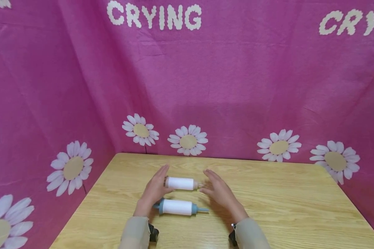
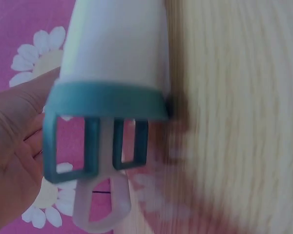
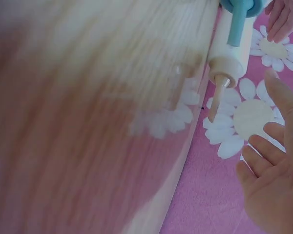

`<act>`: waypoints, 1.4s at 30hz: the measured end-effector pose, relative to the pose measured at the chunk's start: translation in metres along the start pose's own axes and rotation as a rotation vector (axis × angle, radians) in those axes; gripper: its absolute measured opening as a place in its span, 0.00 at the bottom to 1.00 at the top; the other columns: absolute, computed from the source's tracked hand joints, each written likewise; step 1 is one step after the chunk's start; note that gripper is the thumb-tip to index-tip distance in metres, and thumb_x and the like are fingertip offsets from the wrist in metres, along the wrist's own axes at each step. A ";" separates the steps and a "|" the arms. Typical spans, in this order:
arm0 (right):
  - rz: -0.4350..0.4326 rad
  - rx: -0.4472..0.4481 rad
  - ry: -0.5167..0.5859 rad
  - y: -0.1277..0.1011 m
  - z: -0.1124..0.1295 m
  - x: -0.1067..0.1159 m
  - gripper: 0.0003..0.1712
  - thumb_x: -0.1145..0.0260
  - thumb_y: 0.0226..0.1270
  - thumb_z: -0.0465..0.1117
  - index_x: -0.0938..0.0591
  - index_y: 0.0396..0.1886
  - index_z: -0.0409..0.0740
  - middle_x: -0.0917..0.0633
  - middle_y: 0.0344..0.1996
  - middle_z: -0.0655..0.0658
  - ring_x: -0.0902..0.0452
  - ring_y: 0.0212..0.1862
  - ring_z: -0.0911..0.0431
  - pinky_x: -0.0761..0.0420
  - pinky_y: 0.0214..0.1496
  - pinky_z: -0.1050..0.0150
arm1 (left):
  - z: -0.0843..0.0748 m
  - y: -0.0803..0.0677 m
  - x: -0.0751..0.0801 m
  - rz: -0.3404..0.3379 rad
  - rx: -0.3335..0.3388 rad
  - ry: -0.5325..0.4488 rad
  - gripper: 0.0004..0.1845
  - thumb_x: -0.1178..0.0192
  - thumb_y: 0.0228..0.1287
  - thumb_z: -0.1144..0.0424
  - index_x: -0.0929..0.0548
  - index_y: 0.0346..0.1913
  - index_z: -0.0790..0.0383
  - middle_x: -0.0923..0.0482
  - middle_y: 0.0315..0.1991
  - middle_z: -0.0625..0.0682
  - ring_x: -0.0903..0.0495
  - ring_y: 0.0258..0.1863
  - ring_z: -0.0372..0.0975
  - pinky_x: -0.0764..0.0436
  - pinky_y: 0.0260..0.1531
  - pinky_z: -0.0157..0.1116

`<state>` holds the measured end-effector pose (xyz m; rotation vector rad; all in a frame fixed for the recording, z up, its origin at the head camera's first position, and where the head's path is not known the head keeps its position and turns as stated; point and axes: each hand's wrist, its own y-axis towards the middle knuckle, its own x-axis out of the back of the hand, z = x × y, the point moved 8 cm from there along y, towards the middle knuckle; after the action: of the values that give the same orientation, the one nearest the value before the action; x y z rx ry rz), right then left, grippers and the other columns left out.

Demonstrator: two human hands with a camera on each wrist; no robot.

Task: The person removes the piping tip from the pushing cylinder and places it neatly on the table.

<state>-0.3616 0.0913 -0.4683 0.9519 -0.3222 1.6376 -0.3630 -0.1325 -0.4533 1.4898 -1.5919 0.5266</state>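
Two white syringe-like tubes lie crosswise on the wooden table, one behind the other. The nearer tube has teal ends, a thin teal nozzle at its right and, in the left wrist view, a teal frame with a pale pull ring. The farther tube has beige ends and a thin tip. My left hand is at the left end of the farther tube, fingers extended, its wrist over the teal handle. Past the tip, my right hand is held with fingers spread, nothing in it.
The light wooden table reaches back to a pink cloth with daisies and white lettering, which also hangs along the left and right sides. A dark wrist strap shows at the left sleeve, another at the right.
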 end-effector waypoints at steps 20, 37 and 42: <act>0.182 0.032 -0.023 0.017 0.000 -0.037 0.28 0.30 0.63 0.37 0.26 0.59 0.30 0.20 0.53 0.36 0.18 0.54 0.45 0.20 0.58 0.50 | 0.024 0.002 -0.015 0.153 0.044 -0.123 0.36 0.28 0.53 0.71 0.29 0.66 0.69 0.24 0.61 0.63 0.18 0.52 0.50 0.17 0.49 0.44; 0.133 0.056 -0.058 0.023 0.000 -0.033 0.14 0.31 0.63 0.36 0.18 0.47 0.36 0.15 0.43 0.42 0.18 0.46 0.52 0.17 0.50 0.55 | 0.025 0.005 -0.016 0.148 -0.005 -0.224 0.29 0.31 0.54 0.75 0.25 0.61 0.70 0.22 0.57 0.66 0.15 0.50 0.54 0.15 0.46 0.41; 0.102 0.045 -0.002 0.019 0.003 -0.027 0.16 0.32 0.64 0.37 0.19 0.50 0.35 0.15 0.46 0.39 0.17 0.49 0.49 0.17 0.52 0.55 | 0.024 0.004 -0.011 0.138 0.027 -0.232 0.30 0.31 0.55 0.73 0.26 0.63 0.68 0.23 0.59 0.63 0.15 0.50 0.52 0.15 0.48 0.41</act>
<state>-0.3773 0.0648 -0.4804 0.9844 -0.3411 1.7438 -0.3752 -0.1440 -0.4741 1.5115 -1.8844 0.4667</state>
